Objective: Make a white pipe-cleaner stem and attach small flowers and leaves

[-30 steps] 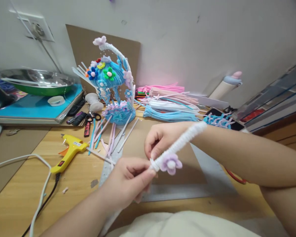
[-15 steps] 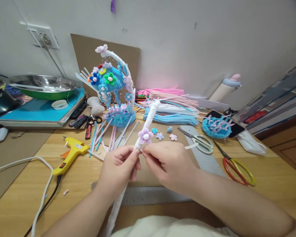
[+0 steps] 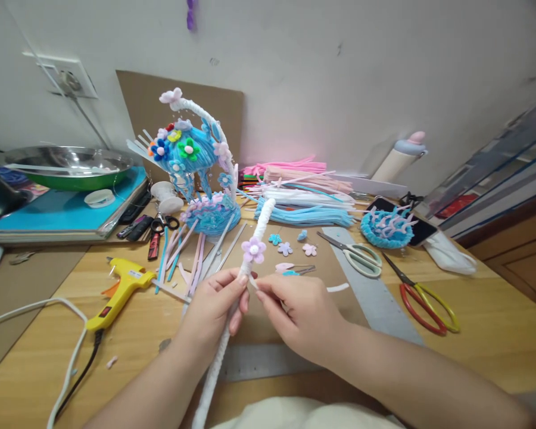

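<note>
Above the worktop, the left grip pinched the fuzzy white stem below its flower, the right grip a white strip; the stem seemed light, bendy, best held clear of the flower.

Light-brown wood-grain tabletop — left end carries a flat brown cardboard sheet and, beside it, a yellow plastic glue gun with black cord. Grey translucent flat mat sits mid-table; red-and-yellow-handled metal scissors lie just right of it — blades slightly spread.
</note>
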A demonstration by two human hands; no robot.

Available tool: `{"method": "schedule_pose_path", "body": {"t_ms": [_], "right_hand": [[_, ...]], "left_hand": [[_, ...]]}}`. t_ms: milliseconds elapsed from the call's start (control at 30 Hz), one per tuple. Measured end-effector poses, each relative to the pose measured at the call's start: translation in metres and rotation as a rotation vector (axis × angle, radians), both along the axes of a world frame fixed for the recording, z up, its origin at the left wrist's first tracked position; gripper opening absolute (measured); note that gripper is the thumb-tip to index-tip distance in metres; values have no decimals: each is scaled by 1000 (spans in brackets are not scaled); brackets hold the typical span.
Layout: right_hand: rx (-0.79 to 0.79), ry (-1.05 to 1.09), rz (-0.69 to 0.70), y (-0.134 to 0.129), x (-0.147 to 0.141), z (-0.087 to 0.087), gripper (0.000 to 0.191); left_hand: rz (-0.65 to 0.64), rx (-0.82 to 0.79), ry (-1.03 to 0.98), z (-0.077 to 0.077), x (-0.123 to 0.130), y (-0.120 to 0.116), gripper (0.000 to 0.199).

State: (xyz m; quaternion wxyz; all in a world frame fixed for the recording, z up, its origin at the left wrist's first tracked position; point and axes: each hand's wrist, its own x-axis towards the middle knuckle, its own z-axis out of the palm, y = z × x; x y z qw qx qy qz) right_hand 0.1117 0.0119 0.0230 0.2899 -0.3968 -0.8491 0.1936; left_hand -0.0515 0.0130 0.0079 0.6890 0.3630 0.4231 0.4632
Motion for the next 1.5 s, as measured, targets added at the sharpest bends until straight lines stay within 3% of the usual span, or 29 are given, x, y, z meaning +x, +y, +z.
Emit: {"method": "schedule_pose_path", "body": {"t_ms": [200,333,433,567,600,667,767,867,1000,1167,1367,1500], "right_hand": [[-327,-48,30,-16,37,0,22],[-487,-136,27,-8,60,-2,28],[-400,-113,-84,20,83,-2,27],[-98,-111,-445,63,111,0,22],[-42,-139,-480,69,113,-1,20],[-24,-198,-406,76,112,-4,15],[-120,-256,-160,74,99,-17,13],[-163,-269,-60,69,88,-34,9],[-174,-259,-43,70,82,-49,9],[-162,-266,-80,74,78,-55,8],[-151,-129,-124,74,78,-49,7],[-248,8,-187,72,78,-41,8]], "left_hand": [[-115,-37,154,-5,7,-7,31],[-130,-44,258,-12,12,-8,33],[-112,-38,292,-13,11,-6,34],[-56,-26,317,-8,7,-3,34],[-47,-26,319,-6,7,-2,35],[-37,-33,323,-5,6,-1,35],[-33,-54,337,-4,7,-1,36],[-47,-76,339,-5,8,-1,37],[-69,-91,323,-5,8,-2,36],[-68,-97,324,-4,9,-1,33],[-57,-107,287,-5,9,0,31],[-33,-126,243,-5,8,2,30]]}}
